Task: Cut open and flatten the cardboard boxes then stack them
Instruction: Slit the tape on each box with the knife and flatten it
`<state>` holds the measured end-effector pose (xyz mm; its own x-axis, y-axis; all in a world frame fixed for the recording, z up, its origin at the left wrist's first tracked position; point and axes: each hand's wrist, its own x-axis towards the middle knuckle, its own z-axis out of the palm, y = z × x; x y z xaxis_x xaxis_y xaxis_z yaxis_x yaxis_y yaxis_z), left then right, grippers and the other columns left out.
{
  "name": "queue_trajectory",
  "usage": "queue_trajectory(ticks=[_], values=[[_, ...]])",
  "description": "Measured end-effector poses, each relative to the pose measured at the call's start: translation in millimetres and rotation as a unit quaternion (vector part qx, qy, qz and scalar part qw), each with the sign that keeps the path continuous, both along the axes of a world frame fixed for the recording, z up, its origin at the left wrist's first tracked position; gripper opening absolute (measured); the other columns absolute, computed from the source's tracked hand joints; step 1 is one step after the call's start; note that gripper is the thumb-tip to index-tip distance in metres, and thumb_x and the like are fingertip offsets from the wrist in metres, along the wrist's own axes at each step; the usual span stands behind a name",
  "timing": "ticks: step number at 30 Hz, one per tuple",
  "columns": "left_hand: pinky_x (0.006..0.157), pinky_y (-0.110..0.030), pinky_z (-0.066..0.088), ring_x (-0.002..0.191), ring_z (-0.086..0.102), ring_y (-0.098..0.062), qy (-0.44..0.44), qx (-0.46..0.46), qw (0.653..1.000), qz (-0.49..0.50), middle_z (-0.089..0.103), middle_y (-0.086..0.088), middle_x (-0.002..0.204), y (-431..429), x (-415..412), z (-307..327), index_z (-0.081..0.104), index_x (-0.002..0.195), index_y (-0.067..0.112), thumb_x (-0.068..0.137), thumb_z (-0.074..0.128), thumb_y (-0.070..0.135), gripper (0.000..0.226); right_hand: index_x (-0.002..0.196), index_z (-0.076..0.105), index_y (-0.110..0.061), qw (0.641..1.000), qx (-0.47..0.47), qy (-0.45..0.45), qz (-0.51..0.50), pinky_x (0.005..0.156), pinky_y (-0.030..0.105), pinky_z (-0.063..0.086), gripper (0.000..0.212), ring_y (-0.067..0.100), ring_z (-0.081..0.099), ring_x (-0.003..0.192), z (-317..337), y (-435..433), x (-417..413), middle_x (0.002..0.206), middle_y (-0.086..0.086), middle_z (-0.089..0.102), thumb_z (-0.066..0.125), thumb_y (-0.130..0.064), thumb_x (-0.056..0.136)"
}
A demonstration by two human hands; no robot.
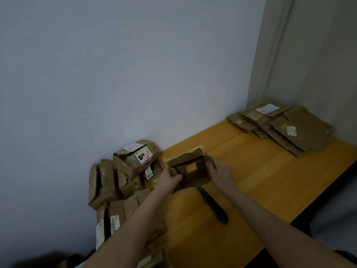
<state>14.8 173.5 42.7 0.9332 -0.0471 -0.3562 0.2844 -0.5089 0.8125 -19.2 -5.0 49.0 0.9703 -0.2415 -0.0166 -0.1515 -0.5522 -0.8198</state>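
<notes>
Just above the tabletop (pixel 260 180) near its left edge, you hold an opened cardboard box (pixel 195 177) between left hand (pixel 170 178) and right hand (pixel 220 174), each grip curled round an end wall, a green utility knife (pixel 214 206) lying beneath, flattened boxes (pixel 301 130) stacked at the far right corner.

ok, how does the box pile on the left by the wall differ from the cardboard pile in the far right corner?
Left pile: whole boxes, tumbled at many angles; far right pile: flattened sheets lying flat, overlapping. Left pile stands tall; far right pile is low and spread out. Both are brown cardboard with yellowish tape and white labels.
</notes>
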Motion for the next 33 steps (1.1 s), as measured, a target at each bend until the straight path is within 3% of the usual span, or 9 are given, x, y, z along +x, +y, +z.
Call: queue_trajectory(ticks=[2,8,12,16,19,21,26,30,33], values=[[0.062,-0.021,0.053,0.083,0.060,-0.013,0.001,-0.069,0.997,-0.020,0.057,-0.007,0.106,6,-6,6,0.046,0.116,0.020,0.100,0.046,0.013,0.018,0.089,0.060,-0.010,0.994,0.101,0.017,-0.047,0.063,0.022,0.048,0.024,0.017,0.057,0.080,-2,-8,0,0.082,-0.001,0.057,0.043,-0.021,0.102],[0.073,-0.030,0.059,0.091,0.066,-0.024,0.079,-0.236,0.968,0.012,0.060,-0.016,0.107,26,-3,10,0.059,0.106,0.009,0.101,0.038,0.007,0.021,0.119,0.058,-0.002,0.917,0.378,0.090,-0.087,0.072,0.028,0.054,0.035,0.028,0.059,0.103,-10,-28,-3,0.117,0.016,0.059,0.045,-0.029,0.101],[0.080,-0.029,0.058,0.097,0.065,-0.023,0.074,-0.275,0.958,-0.024,0.058,-0.019,0.110,30,1,11,0.058,0.111,0.005,0.100,0.038,0.006,0.023,0.128,0.056,-0.005,0.799,0.584,0.122,-0.076,0.091,0.042,0.050,0.060,0.037,0.052,0.118,-12,-43,-3,0.127,0.010,0.052,0.036,-0.053,0.098],[0.069,-0.023,0.049,0.073,0.056,-0.012,0.054,-0.218,0.966,-0.124,0.057,-0.014,0.097,27,2,18,0.065,0.122,0.020,0.094,0.042,0.000,0.041,0.120,0.060,-0.013,0.824,0.542,0.166,-0.014,0.072,0.038,0.052,0.040,0.029,0.059,0.096,-10,-48,-4,0.107,0.011,0.060,0.054,-0.041,0.093],[0.105,-0.041,0.042,0.117,0.055,-0.015,0.099,-0.221,0.954,-0.176,0.056,0.002,0.133,25,5,20,0.057,0.132,0.034,0.078,0.053,0.015,0.057,0.131,0.053,-0.009,0.814,0.559,0.156,-0.013,0.072,0.036,0.054,0.054,0.027,0.062,0.097,-14,-51,-2,0.110,0.011,0.064,0.066,-0.024,0.081],[0.110,-0.046,0.036,0.129,0.048,-0.019,0.113,-0.217,0.956,-0.164,0.046,0.007,0.144,22,6,23,0.040,0.144,0.027,0.079,0.061,0.031,0.068,0.134,0.051,-0.010,0.829,0.542,0.141,-0.017,0.075,0.036,0.057,0.060,0.029,0.061,0.105,-14,-51,-1,0.117,0.012,0.064,0.069,-0.013,0.077],[0.092,-0.041,0.051,0.112,0.057,-0.021,0.052,-0.200,0.978,-0.020,0.059,-0.002,0.128,12,12,29,0.048,0.137,0.026,0.082,0.062,0.052,0.063,0.137,0.044,-0.022,0.881,0.457,0.104,0.069,0.084,0.036,0.054,0.073,0.025,0.057,0.114,-18,-42,-1,0.128,0.006,0.058,0.069,0.010,0.076],[0.060,-0.021,0.053,0.089,0.066,-0.012,-0.026,-0.216,0.976,-0.028,0.067,-0.004,0.114,8,12,39,0.061,0.121,0.017,0.091,0.063,0.017,0.030,0.144,0.038,-0.028,0.915,0.385,0.078,0.090,0.088,0.037,0.054,0.089,0.022,0.054,0.122,-23,-37,1,0.136,0.002,0.054,0.075,0.007,0.072],[0.055,-0.015,0.050,0.075,0.063,-0.010,-0.070,-0.202,0.977,0.000,0.065,-0.012,0.113,8,13,36,0.065,0.104,0.003,0.090,0.062,0.001,0.015,0.145,0.036,-0.029,0.932,0.351,0.069,0.060,0.079,0.032,0.055,0.090,0.022,0.052,0.123,-26,-38,1,0.139,0.000,0.051,0.079,0.000,0.071]])
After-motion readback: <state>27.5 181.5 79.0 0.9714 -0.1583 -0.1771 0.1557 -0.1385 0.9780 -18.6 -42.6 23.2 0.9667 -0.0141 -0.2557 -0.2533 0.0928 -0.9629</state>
